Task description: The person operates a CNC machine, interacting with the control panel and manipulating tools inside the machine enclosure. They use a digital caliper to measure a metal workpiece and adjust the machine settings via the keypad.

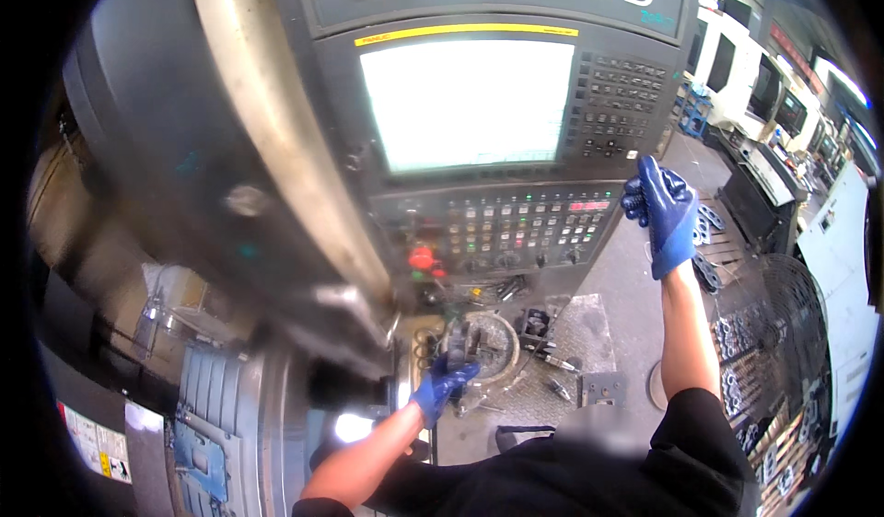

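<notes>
My right hand [665, 213], in a blue coated glove, is raised beside the right edge of a machine control panel [433, 195]. One finger points up near the keypad [612, 103], and the others are curled in; I see nothing in them. Low in front of the panel, my left hand [444, 388], gloved the same way, has its fingers apart. It is next to a round metal ring-shaped tray [509, 365] with dark metal parts inside. Whether its fingertips touch these parts, I cannot tell. The panel's screen [470, 103] is washed out white.
A red stop button [421, 257] sticks out at the panel's lower left. Loose tools [557, 360] and a metal block [603, 389] lie on a checkered metal plate. Left, a large machine door [184, 149] stands close. A black floor fan [783, 324] and racked metal parts [732, 379] occupy the right.
</notes>
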A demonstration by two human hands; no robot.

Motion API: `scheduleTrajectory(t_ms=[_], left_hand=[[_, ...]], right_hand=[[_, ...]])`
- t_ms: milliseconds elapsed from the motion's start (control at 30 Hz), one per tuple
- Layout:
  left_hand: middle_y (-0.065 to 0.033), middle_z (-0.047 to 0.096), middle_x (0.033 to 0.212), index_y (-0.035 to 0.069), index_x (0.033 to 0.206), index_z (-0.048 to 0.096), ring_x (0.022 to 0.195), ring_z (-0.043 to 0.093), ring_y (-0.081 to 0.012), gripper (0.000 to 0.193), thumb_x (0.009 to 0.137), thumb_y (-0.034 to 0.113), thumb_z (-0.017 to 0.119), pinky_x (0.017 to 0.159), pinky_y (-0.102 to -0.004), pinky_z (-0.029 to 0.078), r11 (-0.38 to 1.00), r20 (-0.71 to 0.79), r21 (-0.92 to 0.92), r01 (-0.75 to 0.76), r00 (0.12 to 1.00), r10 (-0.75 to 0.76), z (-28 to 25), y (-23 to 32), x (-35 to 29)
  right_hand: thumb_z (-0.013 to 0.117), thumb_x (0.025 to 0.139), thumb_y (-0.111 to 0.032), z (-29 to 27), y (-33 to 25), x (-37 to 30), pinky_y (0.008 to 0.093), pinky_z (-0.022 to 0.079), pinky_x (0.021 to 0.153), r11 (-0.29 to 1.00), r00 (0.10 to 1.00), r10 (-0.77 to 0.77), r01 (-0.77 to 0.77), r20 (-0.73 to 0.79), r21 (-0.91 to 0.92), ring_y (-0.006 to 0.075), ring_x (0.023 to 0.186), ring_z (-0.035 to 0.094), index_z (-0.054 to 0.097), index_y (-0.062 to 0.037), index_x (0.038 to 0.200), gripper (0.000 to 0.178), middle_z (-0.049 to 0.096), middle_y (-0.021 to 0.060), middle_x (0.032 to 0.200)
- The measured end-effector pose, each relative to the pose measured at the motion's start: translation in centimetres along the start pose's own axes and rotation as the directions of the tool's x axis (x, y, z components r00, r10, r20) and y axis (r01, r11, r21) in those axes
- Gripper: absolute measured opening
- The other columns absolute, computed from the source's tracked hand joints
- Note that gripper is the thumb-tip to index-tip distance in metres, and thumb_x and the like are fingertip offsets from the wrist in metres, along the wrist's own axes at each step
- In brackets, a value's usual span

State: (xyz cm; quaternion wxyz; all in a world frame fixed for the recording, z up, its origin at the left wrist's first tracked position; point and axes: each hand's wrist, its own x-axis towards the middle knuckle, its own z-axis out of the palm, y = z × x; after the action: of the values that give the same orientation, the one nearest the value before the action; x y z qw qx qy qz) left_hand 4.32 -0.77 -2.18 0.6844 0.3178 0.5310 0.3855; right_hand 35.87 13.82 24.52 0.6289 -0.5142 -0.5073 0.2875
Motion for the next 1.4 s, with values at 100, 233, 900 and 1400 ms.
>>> scheduleTrajectory(t_ms=[100,233,900,1400], left_hand=[[-0.0035,0.067,0.105,0.008,0.124,0.061,0.097,0.064,-0.0165,0.04,0.089,0.021,0.077,0.082,-0.0331,0.054,0.996,-0.017,-0.094,-0.001,1.0,-0.001,-0.1,-0.5,0.0],[-0.0043,0.065,0.111,0.009,0.137,0.05,0.092,0.063,-0.0146,0.061,0.087,0.025,0.08,0.073,-0.0301,0.053,0.995,0.017,-0.099,0.035,0.999,-0.033,-0.5,-1.1,0.5],[-0.0062,0.066,0.108,0.006,0.126,0.059,0.092,0.068,-0.0192,0.042,0.09,0.019,0.074,0.079,-0.0352,0.058,0.99,0.02,-0.128,0.058,0.998,-0.055,0.5,0.0,0.1],[-0.0056,0.066,0.114,0.003,0.131,0.059,0.102,0.06,-0.0154,0.055,0.086,0.028,0.08,0.088,-0.0312,0.05,0.998,-0.007,-0.019,0.055,0.998,-0.055,-0.1,-0.8,0.3]], right_hand=[[0.072,0.095,-0.031,0.1,-0.3,1.3,0.0231,0.047,0.05,0.994,0.996,-0.08,0.081,-0.025,0.066,0.0099,0.056,0.061,0.071,0.0003,0.086,0.033,0.069,0.0067,0.072],[0.075,0.092,-0.033,0.6,-0.1,3.5,0.0247,0.044,0.05,0.992,0.992,-0.127,0.127,0.013,0.028,0.01,0.053,0.058,0.068,0.0005,0.077,0.037,0.064,0.0044,0.065],[0.076,0.091,-0.033,1.0,0.1,4.1,0.0258,0.042,0.05,0.989,0.987,-0.146,0.148,0.062,-0.03,0.0088,0.053,0.056,0.068,-0.0012,0.075,0.036,0.063,0.0033,0.064],[0.071,0.095,-0.034,1.1,2.1,1.0,0.0238,0.042,0.049,1.0,0.997,0.01,-0.01,0.074,-0.001,0.0085,0.052,0.057,0.069,-0.001,0.081,0.036,0.064,0.0036,0.064]])
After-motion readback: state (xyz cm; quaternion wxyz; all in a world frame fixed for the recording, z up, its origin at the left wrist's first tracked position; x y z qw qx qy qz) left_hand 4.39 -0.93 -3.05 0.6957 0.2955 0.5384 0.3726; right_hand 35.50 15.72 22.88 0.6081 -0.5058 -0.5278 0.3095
